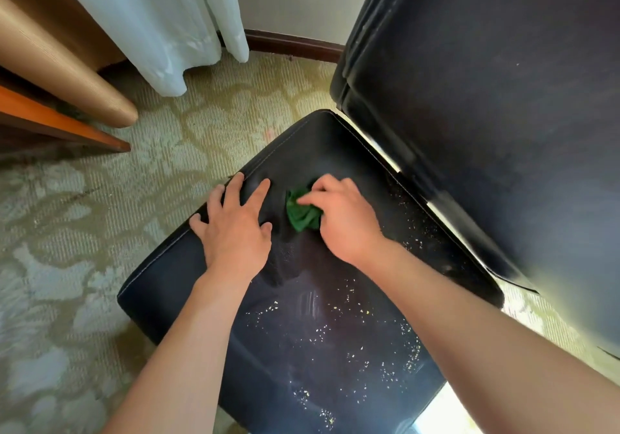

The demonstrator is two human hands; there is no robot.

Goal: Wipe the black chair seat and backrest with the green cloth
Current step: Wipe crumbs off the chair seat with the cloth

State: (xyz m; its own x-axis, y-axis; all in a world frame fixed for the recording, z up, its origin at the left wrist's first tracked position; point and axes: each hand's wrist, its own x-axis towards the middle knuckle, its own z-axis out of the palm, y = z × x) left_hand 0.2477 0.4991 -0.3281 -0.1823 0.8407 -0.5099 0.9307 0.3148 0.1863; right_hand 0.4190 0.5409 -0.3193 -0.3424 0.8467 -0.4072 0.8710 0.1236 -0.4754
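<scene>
The black chair seat (322,343) fills the lower middle of the head view, speckled with pale yellow crumbs toward its near and right parts. Its black backrest (496,104) rises at the right. My right hand (345,222) is closed over a crumpled green cloth (302,212) and presses it on the seat's far part. My left hand (235,225) lies flat on the seat's left edge with fingers spread, just left of the cloth and holding nothing.
Patterned beige carpet (100,249) surrounds the chair. White sheer curtain (161,31) and tan drapes (50,64) hang at the upper left. An orange-edged wooden furniture corner (67,125) juts in at the left. A dark baseboard (292,44) runs along the far wall.
</scene>
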